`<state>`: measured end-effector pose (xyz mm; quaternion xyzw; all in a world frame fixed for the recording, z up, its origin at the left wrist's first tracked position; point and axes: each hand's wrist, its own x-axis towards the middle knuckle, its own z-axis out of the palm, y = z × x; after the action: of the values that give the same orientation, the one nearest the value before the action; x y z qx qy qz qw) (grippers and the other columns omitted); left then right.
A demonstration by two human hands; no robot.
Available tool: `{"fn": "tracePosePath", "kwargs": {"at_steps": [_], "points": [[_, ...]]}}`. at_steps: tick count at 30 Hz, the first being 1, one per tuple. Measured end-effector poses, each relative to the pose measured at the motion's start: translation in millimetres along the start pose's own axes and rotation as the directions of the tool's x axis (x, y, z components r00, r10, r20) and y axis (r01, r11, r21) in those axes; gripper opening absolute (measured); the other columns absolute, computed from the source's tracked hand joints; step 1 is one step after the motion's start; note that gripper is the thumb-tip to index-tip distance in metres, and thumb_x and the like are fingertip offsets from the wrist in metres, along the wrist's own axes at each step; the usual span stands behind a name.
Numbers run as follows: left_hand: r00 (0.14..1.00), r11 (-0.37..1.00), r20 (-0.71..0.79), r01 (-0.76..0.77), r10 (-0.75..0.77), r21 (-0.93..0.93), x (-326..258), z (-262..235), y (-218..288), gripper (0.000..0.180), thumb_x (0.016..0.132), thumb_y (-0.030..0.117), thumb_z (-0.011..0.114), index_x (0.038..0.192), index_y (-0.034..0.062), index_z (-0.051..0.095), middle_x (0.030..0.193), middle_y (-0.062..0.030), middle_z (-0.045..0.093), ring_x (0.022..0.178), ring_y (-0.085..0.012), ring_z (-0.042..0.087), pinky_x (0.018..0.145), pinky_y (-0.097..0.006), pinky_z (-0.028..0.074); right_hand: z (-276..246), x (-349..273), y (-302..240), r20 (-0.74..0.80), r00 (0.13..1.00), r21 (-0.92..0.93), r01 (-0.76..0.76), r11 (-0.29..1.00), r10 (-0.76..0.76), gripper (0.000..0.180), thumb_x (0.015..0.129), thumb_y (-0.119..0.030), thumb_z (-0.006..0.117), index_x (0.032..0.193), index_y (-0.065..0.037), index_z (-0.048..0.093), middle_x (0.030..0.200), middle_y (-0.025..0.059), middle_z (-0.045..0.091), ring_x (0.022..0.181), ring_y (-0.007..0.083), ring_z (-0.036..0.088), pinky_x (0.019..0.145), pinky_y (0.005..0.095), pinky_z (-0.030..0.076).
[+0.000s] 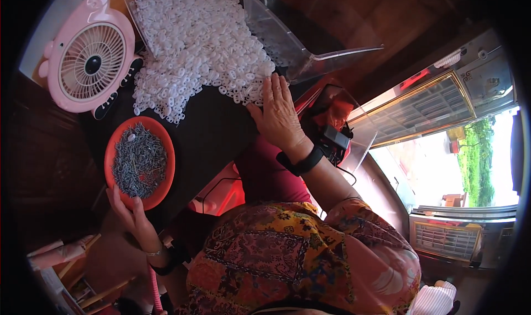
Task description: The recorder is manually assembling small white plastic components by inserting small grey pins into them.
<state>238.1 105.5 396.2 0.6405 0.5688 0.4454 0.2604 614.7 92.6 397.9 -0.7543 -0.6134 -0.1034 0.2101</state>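
Observation:
An orange bowl (pixel 170 176) full of small grey screws (pixel 138 163) stands at the left end of the black work surface (pixel 207 121). My left hand (pixel 130 218) holds its near edge, thumb at the rim and the other fingers along the outside. A white piece lies on top of the screws. Farther off spreads a big heap of small white plastic oval pieces with holes (pixel 193 44). My right hand (pixel 279 113) rests flat at the heap's right edge, fingers stretched out, fingertips touching the pieces. Anything beneath that palm is hidden.
A pink fan (pixel 91 66) stands at the far left beside the heap. The heap spills from a clear plastic bin (pixel 315 58), which lies at the back. Right of my right hand, a clear box (pixel 362 143) holds a black device (pixel 334 138) with a cable.

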Motion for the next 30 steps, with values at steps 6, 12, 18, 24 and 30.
{"fn": "tracePosePath", "kwargs": {"at_steps": [6,12,18,24,30], "points": [[1.0,1.0,0.018,0.003,-0.003,-0.002,5.2,-2.4,-10.1,0.049,0.096,0.019,0.047,0.142,0.0035,0.039,0.153,-0.02,0.022,0.143,-0.0309,0.021,0.114,-0.042,0.018,24.0,26.3,-7.8,-0.005,1.0,0.04,0.014,0.999,-0.014,0.072,0.088,-0.034,0.058,0.134,0.015,0.034,0.139,0.0346,0.035,0.134,0.0477,0.029,0.113,0.0481,0.023],[0.999,0.999,-0.006,0.042,-0.043,-0.029,-2.1,-1.4,0.8,0.048,0.096,0.018,0.047,0.141,0.0037,0.039,0.153,-0.0197,0.022,0.142,-0.0306,0.021,0.114,-0.042,0.018,35.0,48.7,-7.9,0.002,0.996,0.103,0.088,0.991,-0.089,0.071,0.085,-0.034,0.06,0.132,0.014,0.036,0.137,0.0324,0.038,0.132,0.047,0.031,0.11,0.0488,0.027],[1.0,1.0,-0.018,0.009,-0.009,0.004,4.5,-16.9,-19.1,0.05,0.093,0.013,0.051,0.141,0.0041,0.04,0.154,-0.0199,0.022,0.142,-0.0309,0.02,0.115,-0.042,0.018,19.1,53.1,-27.2,0.007,0.991,0.126,0.135,0.983,-0.136,0.062,0.084,-0.035,0.063,0.125,0.009,0.047,0.127,0.0273,0.05,0.125,0.0431,0.043,0.106,0.0443,0.035],[0.997,0.998,-0.064,-0.041,0.044,0.045,-8.0,-37.9,-37.9,0.052,0.084,0.005,0.058,0.135,0.0043,0.047,0.152,-0.0186,0.027,0.14,-0.031,0.027,0.113,-0.04,0.022,-4.5,39.6,-40.3,-0.049,0.961,0.125,0.275,0.953,-0.271,0.046,0.081,-0.027,0.068,0.117,0.0,0.056,0.12,0.0205,0.057,0.112,0.0393,0.053,0.095,0.044,0.045],[0.992,0.992,-0.098,-0.066,0.077,0.109,-26.2,-64.4,-28.6,0.053,0.081,0.004,0.06,0.132,0.0045,0.048,0.15,-0.0185,0.03,0.138,-0.0315,0.032,0.112,-0.037,0.026,-33.3,28.7,-56.1,-0.024,0.944,0.224,0.326,0.919,-0.329,0.04,0.084,-0.026,0.066,0.114,-0.001,0.061,0.119,0.0206,0.061,0.109,0.0374,0.058,0.091,0.0423,0.048]]}}
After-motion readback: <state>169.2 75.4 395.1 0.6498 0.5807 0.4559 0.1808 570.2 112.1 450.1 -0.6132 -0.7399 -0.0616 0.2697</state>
